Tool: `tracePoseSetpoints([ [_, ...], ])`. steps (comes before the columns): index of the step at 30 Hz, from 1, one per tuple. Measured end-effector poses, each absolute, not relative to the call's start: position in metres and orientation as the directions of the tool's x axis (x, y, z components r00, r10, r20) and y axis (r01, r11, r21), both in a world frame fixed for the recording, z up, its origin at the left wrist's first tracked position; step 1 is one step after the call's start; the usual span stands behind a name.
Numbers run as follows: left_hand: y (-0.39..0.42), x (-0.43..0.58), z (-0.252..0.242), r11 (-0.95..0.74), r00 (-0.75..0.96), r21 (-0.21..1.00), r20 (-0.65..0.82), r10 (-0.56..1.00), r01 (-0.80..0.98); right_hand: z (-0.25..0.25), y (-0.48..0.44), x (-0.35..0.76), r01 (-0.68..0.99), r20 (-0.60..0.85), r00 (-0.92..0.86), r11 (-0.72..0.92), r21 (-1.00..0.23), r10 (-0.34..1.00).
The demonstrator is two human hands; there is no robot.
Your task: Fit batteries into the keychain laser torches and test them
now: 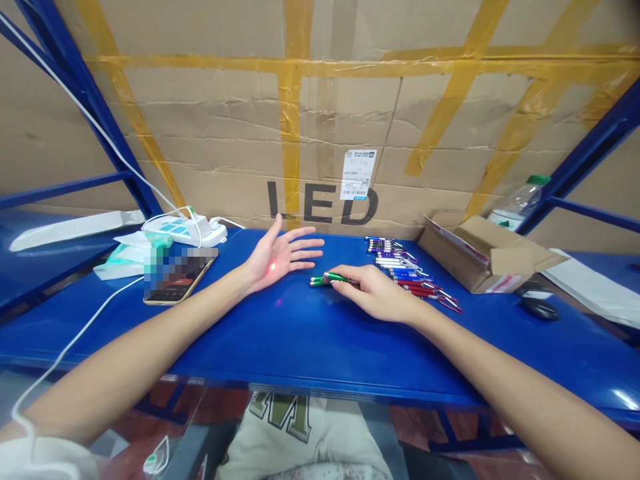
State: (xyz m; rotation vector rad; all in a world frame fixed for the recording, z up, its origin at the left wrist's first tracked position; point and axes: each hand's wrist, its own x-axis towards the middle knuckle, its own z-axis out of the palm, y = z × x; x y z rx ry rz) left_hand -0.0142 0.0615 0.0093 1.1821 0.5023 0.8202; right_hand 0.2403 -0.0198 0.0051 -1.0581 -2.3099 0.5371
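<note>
My left hand (pixel 273 257) is open, palm up and fingers spread, above the blue table. A bright red dot of light shows on its palm, and a fainter one on the tabletop below. Between the thumb and fingers of my right hand (pixel 373 290) is a green laser pointer (pixel 336 277), its end directed at the left palm. A second green laser pointer (pixel 319 281) lies just under it; whether the hand touches that one I cannot tell. Beyond the right hand, small pointers with carabiner clips lie grouped by colour: purple (pixel 393 256), silver (pixel 387 263), blue (pixel 403 273) and red (pixel 423 289).
An opened small cardboard box (pixel 475 257) stands at right, beside a black computer mouse (pixel 540 309) and a plastic bottle (pixel 520 200). At left are a phone (pixel 187 280), a power strip (pixel 190 230) and white cables. A large taped carton (pixel 225 133) walls off the back.
</note>
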Motion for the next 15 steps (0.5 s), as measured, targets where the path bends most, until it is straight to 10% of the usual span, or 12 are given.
tracePoseSetpoints([
  [15,0.0608,-0.014,0.0095,0.149,0.616,0.944,0.068,0.785,-0.295,0.0011,-0.0176,0.2399,0.586,0.284,-0.525,0.583,-0.562,0.802],
])
